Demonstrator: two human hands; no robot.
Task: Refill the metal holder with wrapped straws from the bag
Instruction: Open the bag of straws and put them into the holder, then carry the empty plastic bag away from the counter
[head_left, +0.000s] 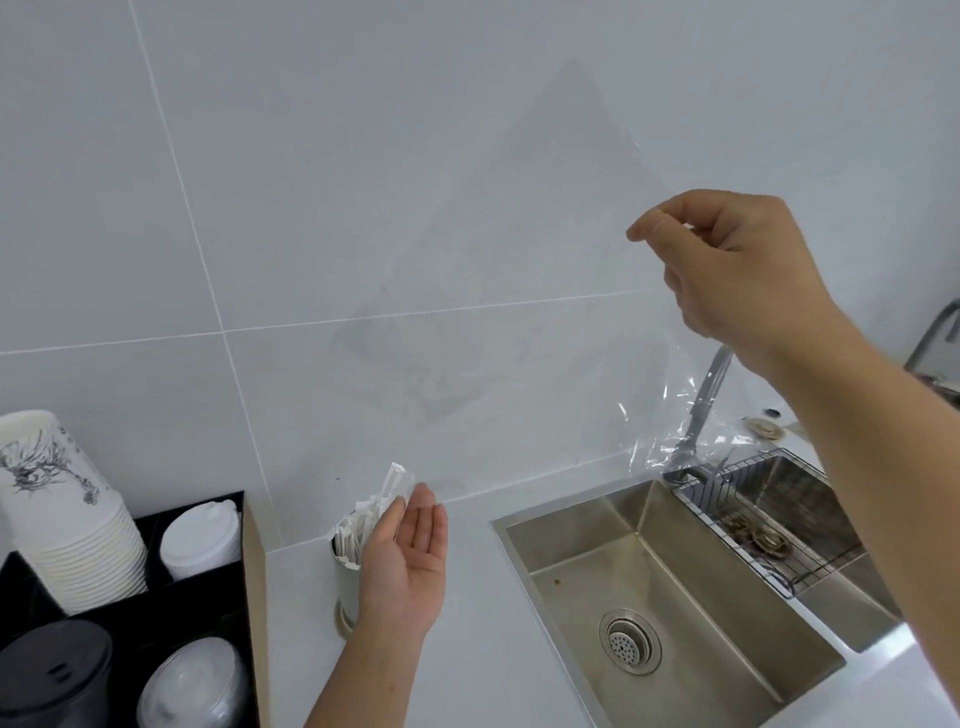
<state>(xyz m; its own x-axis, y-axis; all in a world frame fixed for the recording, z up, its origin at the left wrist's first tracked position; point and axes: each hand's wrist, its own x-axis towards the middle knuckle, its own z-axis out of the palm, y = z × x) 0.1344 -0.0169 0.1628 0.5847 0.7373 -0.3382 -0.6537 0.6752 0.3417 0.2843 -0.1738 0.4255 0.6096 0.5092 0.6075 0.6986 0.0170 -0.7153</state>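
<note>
Up by the wall, the right hand (737, 260) pinched the clear bag (545, 291) between thumb and first finger; the bag hung down below those fingers, see-through and looking empty; its lower end crinkled near the tap (701, 405). Down low, the left hand (410, 561) was open with the palm up and fingers spread wide, holding nothing tight; its fingertips touched the wrapped straws (374, 509). Just behind those fingers stood the metal holder (347, 582) on the white table (467, 649), full of straws that poked out the top. Away to the left of the fingers stood paper cups (67, 509); to the right sat the sink (649, 582).
</note>
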